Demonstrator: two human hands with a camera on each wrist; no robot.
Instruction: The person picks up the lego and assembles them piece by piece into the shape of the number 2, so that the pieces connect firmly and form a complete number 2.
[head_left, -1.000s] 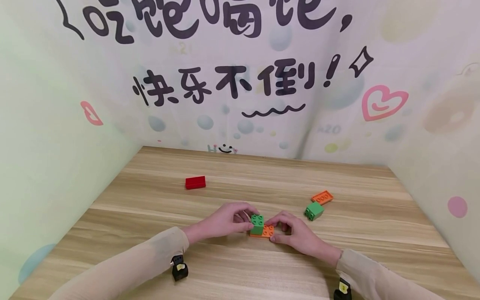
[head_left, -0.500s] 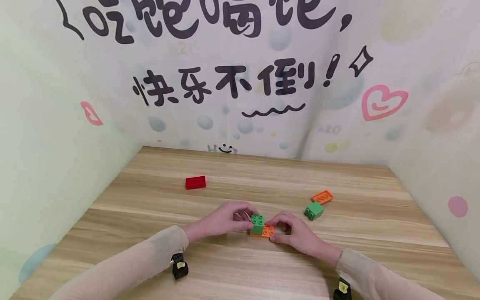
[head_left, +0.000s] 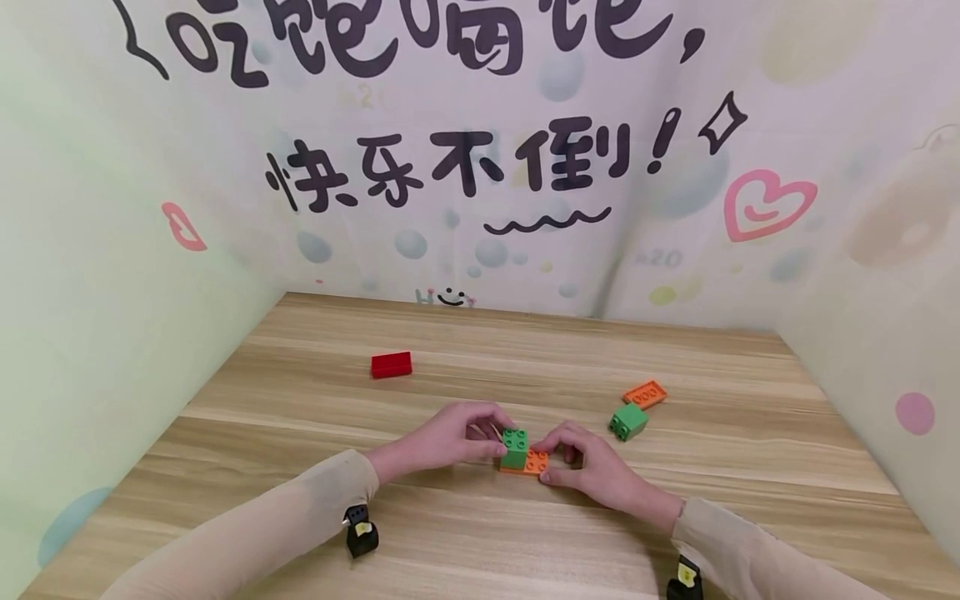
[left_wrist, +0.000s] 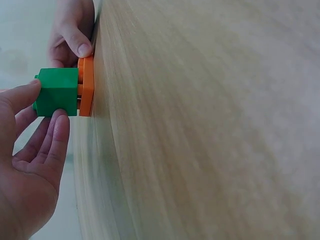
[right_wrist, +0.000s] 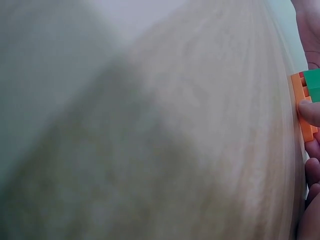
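My left hand pinches a green toy building brick between thumb and fingers. The brick sits over the left end of an orange building plate lying on the table. From the left wrist, orange studs show in a narrow gap between the green brick and the plate. Gripping the plate's right end is my right hand, thumb at the near edge and fingers at the far one. In the right wrist view only part of the plate and brick shows at the frame's edge.
Behind my right hand a second green brick lies on its side, close against an upturned orange plate. A red brick lies farther back on the left. A printed cloth hangs behind the wooden table.
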